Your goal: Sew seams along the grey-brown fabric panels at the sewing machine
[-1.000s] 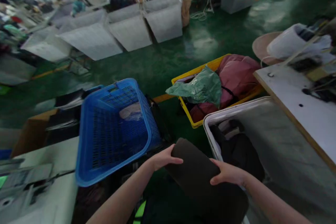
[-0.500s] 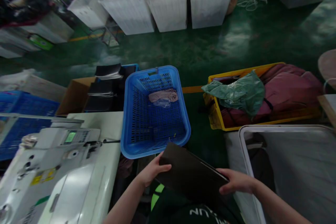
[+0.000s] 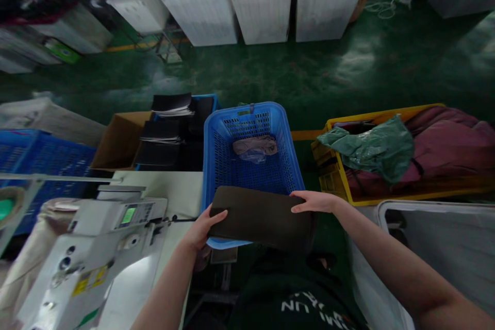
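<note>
Both hands hold a dark, flat rectangular panel (image 3: 259, 216), possibly a stack, whose material I cannot tell. My left hand (image 3: 201, 229) grips its left edge with the thumb on top and the fingers hidden beneath. On the far right edge, my right hand (image 3: 315, 201) is closed the same way. The panel is over the near rim of a blue plastic basket (image 3: 211, 149) and covers part of it. Inside that basket lie a crumpled pinkish cloth (image 3: 263, 143) and a clear plastic bag (image 3: 253, 155).
Left stands a sewing machine (image 3: 104, 242) on a pale table (image 3: 181, 191). Behind it are stacks of black panels (image 3: 162, 131) and a cardboard box (image 3: 121, 139). A yellow crate (image 3: 336, 185) with mauve fabric and a white bin (image 3: 381, 211) flank my right. White bins (image 3: 263, 15) line the far floor.
The dark panel has moved forward from near my body to over the basket's near edge and has turned more level. Both hands moved with it. The camera view has shifted slightly.
</note>
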A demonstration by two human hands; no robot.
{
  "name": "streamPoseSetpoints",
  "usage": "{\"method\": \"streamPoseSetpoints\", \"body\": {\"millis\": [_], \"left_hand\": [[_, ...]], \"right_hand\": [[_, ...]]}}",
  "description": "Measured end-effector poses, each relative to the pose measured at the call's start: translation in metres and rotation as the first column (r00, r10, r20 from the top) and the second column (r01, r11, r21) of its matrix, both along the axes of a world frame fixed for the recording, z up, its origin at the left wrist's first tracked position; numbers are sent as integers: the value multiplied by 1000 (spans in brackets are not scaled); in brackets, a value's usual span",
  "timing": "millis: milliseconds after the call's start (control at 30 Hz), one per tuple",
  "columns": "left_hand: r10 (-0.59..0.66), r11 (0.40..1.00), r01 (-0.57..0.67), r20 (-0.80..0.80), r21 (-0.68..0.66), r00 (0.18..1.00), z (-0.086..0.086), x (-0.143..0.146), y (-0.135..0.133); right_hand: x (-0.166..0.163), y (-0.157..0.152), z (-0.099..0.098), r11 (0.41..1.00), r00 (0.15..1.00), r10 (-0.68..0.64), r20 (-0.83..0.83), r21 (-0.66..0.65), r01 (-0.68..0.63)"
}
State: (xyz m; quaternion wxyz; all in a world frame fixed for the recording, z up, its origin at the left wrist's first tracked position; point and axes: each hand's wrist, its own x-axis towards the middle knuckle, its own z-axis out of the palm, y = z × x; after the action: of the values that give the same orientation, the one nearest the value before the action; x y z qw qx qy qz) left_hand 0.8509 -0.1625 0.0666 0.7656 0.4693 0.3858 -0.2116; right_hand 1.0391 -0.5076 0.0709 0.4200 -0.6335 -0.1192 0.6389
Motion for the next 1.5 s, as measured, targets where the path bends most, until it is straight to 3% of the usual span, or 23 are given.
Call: {"method": "streamPoseSetpoints", "body": {"millis": [167, 233, 300, 367, 433, 567, 633, 767, 867, 900, 1000, 1133, 1200, 1333, 1500], "left_hand": [[-146, 982, 142, -24, -123, 989, -7, 37, 43], [-128, 981, 126, -6, -144, 992, -12, 49, 54], [-57, 988, 61, 33, -144, 998, -17, 52, 53], [40, 990, -29, 77, -137, 996, -24, 46, 37], [108, 986, -94, 101, -134, 989, -31, 37, 6], [136, 986, -126, 102, -106, 985, -41, 34, -54], [116, 990, -105, 105, -97, 988, -39, 41, -66], [-70, 974, 91, 107, -206, 992, -23, 54, -56], [-324, 865, 330, 82, -378, 943, -12, 47, -47], [-390, 822, 381, 69, -423, 918, -10, 42, -46], [-500, 734, 444, 33, -515, 865, -10, 27, -52], [-554, 688, 483, 38, -542, 831, -15, 26, -67], [-598, 666, 536, 59, -519, 799, -17, 34, -73], [-673, 611, 617, 84, -496, 734, -24, 44, -74], [-731, 600, 687, 68, -411, 679, -43, 27, -48]], "right_hand": [[-46, 18, -10, 1000, 948, -21, -319, -8, 19], [-74, 21, -9, 985, 903, -148, -404, 24, 173], [-95, 24, -6, 927, 841, -300, -450, 69, 368], [-107, 29, -3, 863, 811, -404, -423, 118, 492], [-112, 36, -2, 830, 825, -461, -328, 169, 532], [-115, 40, -8, 838, 853, -514, -93, 160, 522], [-119, 37, -16, 851, 854, -501, -138, 99, 515], [-110, 28, -31, 830, 777, -520, -355, 6, 558], [-76, 20, -37, 715, 680, -669, -302, -9, 699], [-64, 16, -38, 708, 674, -680, -288, -22, 706], [-42, 2, -40, 820, 752, -563, -343, -120, 560], [-59, -12, -36, 924, 767, -380, -517, -179, 338], [-73, -14, -29, 931, 751, -362, -551, -170, 325], [-84, -20, -14, 890, 747, -441, -498, -136, 434], [-82, -49, -7, 838, 738, -532, -416, -131, 530]]}}
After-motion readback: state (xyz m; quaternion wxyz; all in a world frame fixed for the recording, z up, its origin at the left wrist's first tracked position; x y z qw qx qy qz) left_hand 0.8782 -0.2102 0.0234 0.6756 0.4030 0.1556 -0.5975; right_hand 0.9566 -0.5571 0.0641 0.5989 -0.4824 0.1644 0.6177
